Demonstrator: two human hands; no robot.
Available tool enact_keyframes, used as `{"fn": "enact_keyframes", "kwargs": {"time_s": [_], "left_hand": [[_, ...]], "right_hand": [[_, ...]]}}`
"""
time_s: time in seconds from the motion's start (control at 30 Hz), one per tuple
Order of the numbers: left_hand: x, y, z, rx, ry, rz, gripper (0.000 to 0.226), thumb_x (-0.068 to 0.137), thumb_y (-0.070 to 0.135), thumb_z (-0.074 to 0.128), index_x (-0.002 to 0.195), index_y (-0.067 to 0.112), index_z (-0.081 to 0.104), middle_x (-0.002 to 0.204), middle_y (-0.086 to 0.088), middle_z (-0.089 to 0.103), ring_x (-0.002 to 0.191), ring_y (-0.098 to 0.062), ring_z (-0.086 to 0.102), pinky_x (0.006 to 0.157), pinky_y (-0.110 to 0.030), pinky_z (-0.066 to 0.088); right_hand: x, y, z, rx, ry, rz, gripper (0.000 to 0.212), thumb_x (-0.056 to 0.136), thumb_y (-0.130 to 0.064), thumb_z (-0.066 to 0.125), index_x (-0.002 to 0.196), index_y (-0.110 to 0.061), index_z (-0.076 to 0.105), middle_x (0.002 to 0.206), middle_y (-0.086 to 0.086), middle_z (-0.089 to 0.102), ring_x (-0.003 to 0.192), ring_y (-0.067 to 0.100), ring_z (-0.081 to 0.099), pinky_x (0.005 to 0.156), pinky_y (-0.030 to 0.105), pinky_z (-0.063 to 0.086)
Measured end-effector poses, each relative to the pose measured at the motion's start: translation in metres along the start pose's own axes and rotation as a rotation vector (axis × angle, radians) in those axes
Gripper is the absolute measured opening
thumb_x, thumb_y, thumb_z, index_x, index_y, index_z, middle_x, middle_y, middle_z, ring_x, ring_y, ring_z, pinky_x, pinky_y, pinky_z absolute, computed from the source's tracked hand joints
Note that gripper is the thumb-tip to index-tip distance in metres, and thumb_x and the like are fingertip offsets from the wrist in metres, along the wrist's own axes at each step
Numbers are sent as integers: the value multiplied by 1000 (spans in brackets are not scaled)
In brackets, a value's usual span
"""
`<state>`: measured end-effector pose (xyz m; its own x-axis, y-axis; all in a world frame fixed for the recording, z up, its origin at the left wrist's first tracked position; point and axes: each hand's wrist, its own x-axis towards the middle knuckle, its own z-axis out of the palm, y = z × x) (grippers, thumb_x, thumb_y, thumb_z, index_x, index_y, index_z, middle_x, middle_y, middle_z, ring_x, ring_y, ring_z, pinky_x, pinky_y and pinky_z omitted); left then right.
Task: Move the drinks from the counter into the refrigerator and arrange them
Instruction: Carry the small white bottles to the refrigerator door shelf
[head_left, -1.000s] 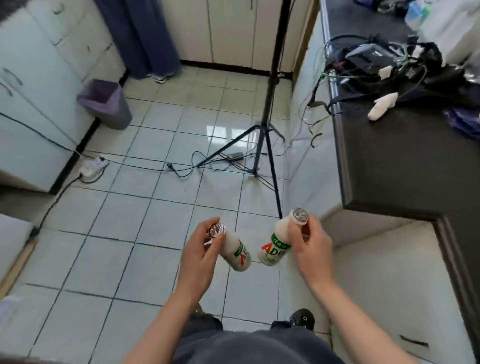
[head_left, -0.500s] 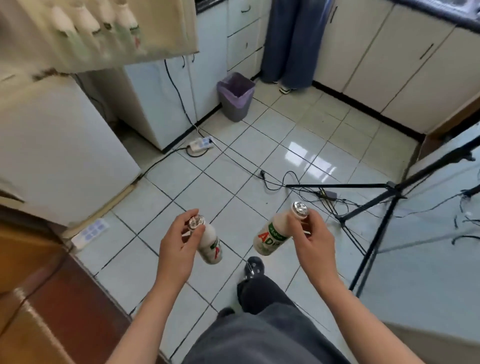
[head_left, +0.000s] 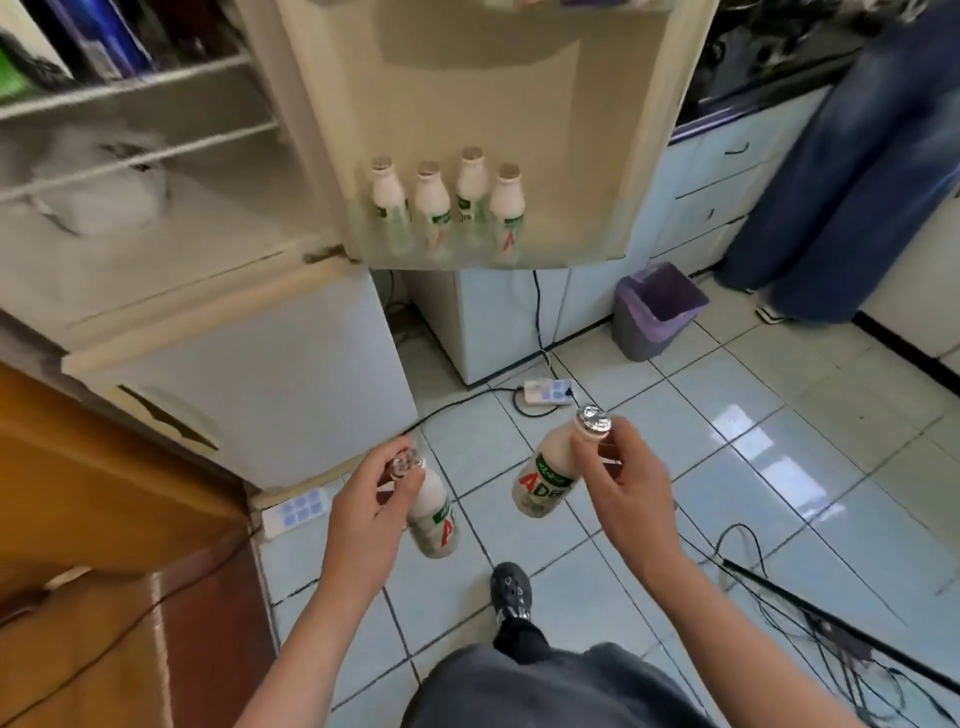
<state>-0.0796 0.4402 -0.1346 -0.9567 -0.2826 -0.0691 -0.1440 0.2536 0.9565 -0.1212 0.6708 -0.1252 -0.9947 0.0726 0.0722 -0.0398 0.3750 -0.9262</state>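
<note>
Drink bottles, small and white, hang one in each hand, low over the tiled floor (head_left: 727, 467). The left hand (head_left: 371, 499) has its fingers curled round the neck of the left bottle (head_left: 435, 519), just under the silver cap, and its bottom end points down and to the right. The right hand (head_left: 621, 478) pinches the top of the right bottle (head_left: 544, 480) the same way, and this one points down and to the left, with red letters and a green band on its side. The two bottles are near each other but do not touch. Up ahead the fridge door (head_left: 493, 93) is swung wide open. Four bottles (head_left: 431, 202) of the same kind stand in a row in the door shelf (head_left: 571, 239) at the bottom of it. A purple bin (head_left: 657, 312) sits on the floor to the right, below the door. One dark shoe (head_left: 511, 592) shows between the arms.
</note>
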Motion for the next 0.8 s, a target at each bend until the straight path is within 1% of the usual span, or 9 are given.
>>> {"fn": "enact_keyframes", "kwargs": {"time_s": [0.07,0.17,0.27,0.33,0.43,0.5,0.6,0.7,0.8], "left_hand": [[43,19,-1,2,43,44,32,92,19,57,104,49,54,104,30,59,97,17,55,72,0,42],[97,41,2,-9,107,88,32,93,14,56,106,43,54,107,24,57,94,17,55,70,-1,43],[134,54,7,-47,122,89,32,93,14,56,108,42,55,109,23,58,93,12,57,73,-8,48],[157,58,8,-52,104,87,32,94,18,57,107,47,57,107,25,61,93,7,59,74,-14,51],[192,69,9,-62,60,110,27,90,30,58,103,53,58,106,25,63,94,3,60,73,-11,48],[217,79,10,-73,19,129,25,86,36,55,103,54,59,108,23,64,97,2,60,76,-10,47],[253,100,12,-95,-43,199,26,85,37,56,104,55,59,109,19,66,100,1,61,79,-9,45],[289,123,16,-83,-75,299,27,86,39,56,106,56,57,109,25,63,99,3,60,80,-7,44],[322,139,24,-64,-74,353,27,87,35,54,107,52,56,107,30,61,100,4,59,81,-7,43]], "right_hand": [[51,-16,8,3,-18,-40,9,87,-42,52,87,-50,54,91,-27,63,84,-3,60,61,18,49],[115,-37,21,2,-6,-119,6,89,-42,49,88,-47,51,93,-30,61,85,-3,59,62,18,50],[158,-52,34,61,60,-141,21,92,-36,52,93,-56,50,97,-33,59,91,-9,58,68,6,46],[183,-56,38,100,113,-139,18,90,-38,51,96,-55,50,98,-33,60,92,-9,58,69,4,44],[219,-62,41,136,209,-149,14,89,-40,49,98,-51,50,96,-32,59,90,-8,58,70,4,44],[241,-67,41,144,262,-137,18,89,-38,49,96,-55,50,96,-32,59,91,-7,58,70,6,46],[268,-77,35,125,343,-127,20,89,-36,49,93,-56,50,94,-32,59,90,-4,59,67,12,49],[294,-86,28,98,401,-141,18,88,-38,49,90,-55,51,90,-32,59,89,-4,59,64,9,46],[316,-90,28,54,399,-142,17,90,-35,51,87,-52,51,87,-27,60,86,-2,59,61,11,46]]}}
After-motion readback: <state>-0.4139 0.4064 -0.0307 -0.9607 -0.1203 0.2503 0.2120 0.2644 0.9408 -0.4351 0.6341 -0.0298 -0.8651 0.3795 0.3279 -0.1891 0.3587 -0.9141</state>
